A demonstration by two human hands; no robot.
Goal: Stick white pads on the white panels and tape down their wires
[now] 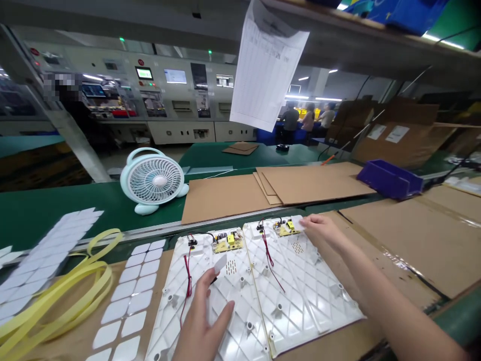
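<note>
Two white ribbed plastic panels lie side by side in front of me, the left panel (195, 311) and the right panel (300, 281). Each carries a small yellow circuit board, one on the left (227, 242) and one on the right (286, 227), with red and black wires. My left hand (203, 326) rests on the left panel and pinches a small white pad (220, 262) between thumb and finger. My right hand (319, 228) reaches to the top edge of the right panel, its fingers curled on a white pad beside the right board.
Sheets of white pads (128, 301) and loops of yellow backing strip (56, 291) lie at my left. A pale blue fan (154, 180), cardboard sheets (263, 190) and a blue bin (391, 179) sit behind. A paper sheet (266, 65) hangs overhead. People work far back.
</note>
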